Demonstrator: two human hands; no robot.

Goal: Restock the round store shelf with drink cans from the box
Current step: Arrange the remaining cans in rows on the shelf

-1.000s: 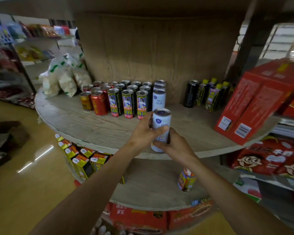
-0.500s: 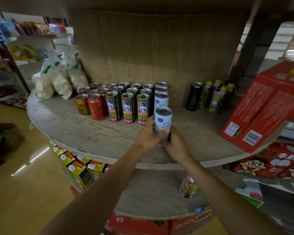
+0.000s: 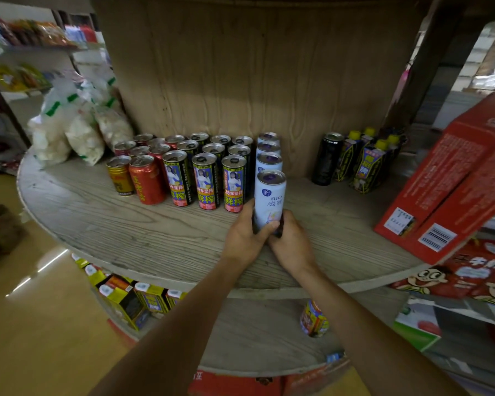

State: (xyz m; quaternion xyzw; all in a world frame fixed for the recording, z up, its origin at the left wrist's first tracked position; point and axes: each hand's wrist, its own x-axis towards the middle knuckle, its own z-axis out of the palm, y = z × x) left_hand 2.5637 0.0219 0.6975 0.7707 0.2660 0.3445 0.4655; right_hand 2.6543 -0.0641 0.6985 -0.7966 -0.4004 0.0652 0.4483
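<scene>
Both hands meet around the lower part of one white can (image 3: 270,195), over the front part of the round shelf (image 3: 126,232). The left hand (image 3: 245,238) comes from the lower left with a nearly straight forearm. Its fingers lie up along the left side of the can and its thumb (image 3: 269,225) crosses the front. The right hand (image 3: 293,244) comes from the lower right with the back of the hand turned up, and its fingers are curled round the right side of the can. So both hands are gripping this can and they touch each other below it.

The can is upright, with the printed side to the front. Its bottom is hidden by the hands, so I cannot tell if it already stands on the wood. It is at the front end of a line of the same white cans (image 3: 269,161), which goes back to the wooden core (image 3: 255,67).

Just left of the line stand black and yellow cans (image 3: 206,181) in rows, then a red can (image 3: 147,182) and a gold can (image 3: 120,175). White bags (image 3: 69,124) lie further left. To the right, well apart, stand a black can (image 3: 327,158) and pouches with yellow caps (image 3: 369,167), and red cartons (image 3: 455,178) lean at the edge. On the lower shelf (image 3: 255,332) stands one small can (image 3: 314,318).
</scene>
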